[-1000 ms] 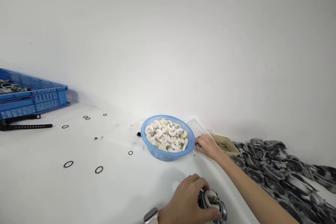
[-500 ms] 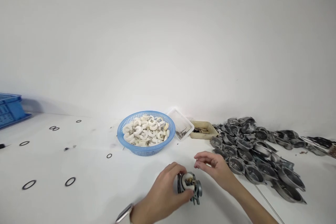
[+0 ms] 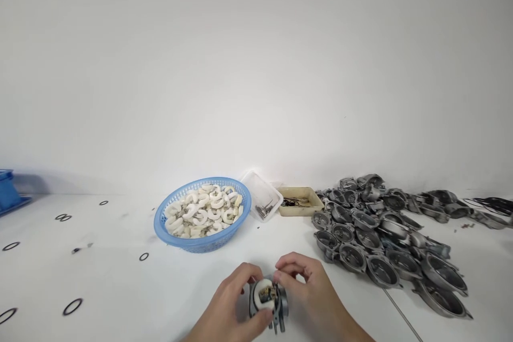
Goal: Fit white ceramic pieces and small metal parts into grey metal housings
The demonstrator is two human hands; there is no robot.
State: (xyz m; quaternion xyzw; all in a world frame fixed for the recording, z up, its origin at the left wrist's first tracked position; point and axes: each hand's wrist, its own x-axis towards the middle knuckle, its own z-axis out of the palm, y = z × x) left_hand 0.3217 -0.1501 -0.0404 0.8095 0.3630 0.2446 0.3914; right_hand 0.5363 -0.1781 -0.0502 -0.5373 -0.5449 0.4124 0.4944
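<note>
The metal part [image 3: 277, 307] is low in your view, a little right of the middle, between your two hands. Its open face is turned up toward you, showing a white curved piece [image 3: 258, 295] with small brass-coloured bits [image 3: 265, 294] inside it; short prongs stick out at the near end. Whether its underside touches the table [image 3: 180, 283], you cannot tell from here.

Your left hand [image 3: 234, 304] has hold of the part, its fingers closed around the left side, with the thumb over the near edge and the others at the far edge. Your right hand [image 3: 312, 291] is at the part's far right edge, fingers curled and the tips of thumb and forefinger close together; whether they pinch anything small, you cannot tell.

Beyond your left hand stands a blue basket [image 3: 160, 224], heaped with white C-shaped pieces [image 3: 200, 214]. Just beside it, on its right, is a tilted white tray [image 3: 256, 189] with thin metal pins [image 3: 264, 209] at its lower end, then a beige tray [image 3: 300, 213] holding dark slender bits [image 3: 290, 203].

Right of your right hand spreads a pile of grey metal cups [image 3: 352, 256], mostly open side up. Several black rings [image 3: 64, 218] lie scattered on your left, and part of a blue crate [image 3: 8, 192] shows at the left edge.
</note>
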